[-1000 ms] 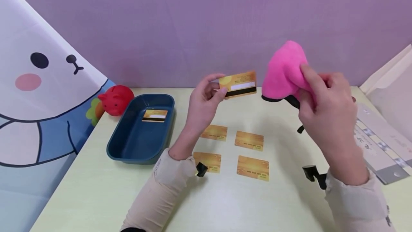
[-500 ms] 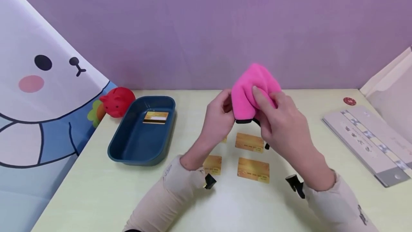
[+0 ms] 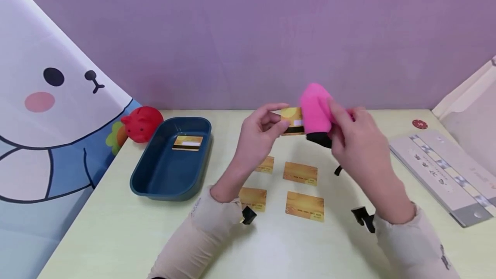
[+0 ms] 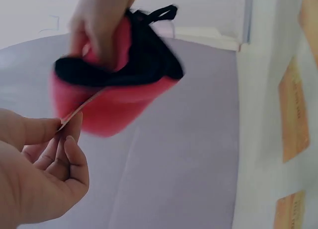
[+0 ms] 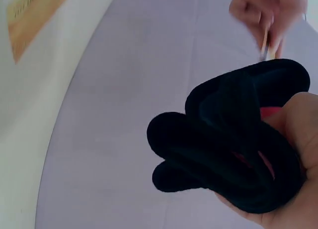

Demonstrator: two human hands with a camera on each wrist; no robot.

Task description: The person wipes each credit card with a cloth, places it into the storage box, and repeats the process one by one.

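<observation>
Half a second ago the pink plush cloth (image 3: 315, 109) hid the gold bank card; since then your right hand (image 3: 360, 139) has shifted right and taken it along, so the near end of the gold bank card (image 3: 290, 117) shows again beside your left hand (image 3: 255, 137), which has drawn slightly left. Your left thumb and fingers pinch the card by its edge, magnetic stripe side facing you, above the table (image 3: 104, 231). Your right fingers and thumb are clamped on the bunched cloth, its black trim (image 3: 319, 138) turned downward. The card's far end runs behind the cloth as you see it; whether the two touch is hard to say, as the left wrist view is blurred there. Below your hands, four gold cards (image 3: 305, 206) lie number side up, the two leftmost partly covered by your left arm. Left of your left hand sits a blue tray (image 3: 160, 175) with another striped card (image 3: 187, 143) in it, and beyond that a red piggy bank (image 3: 142, 124).
</observation>
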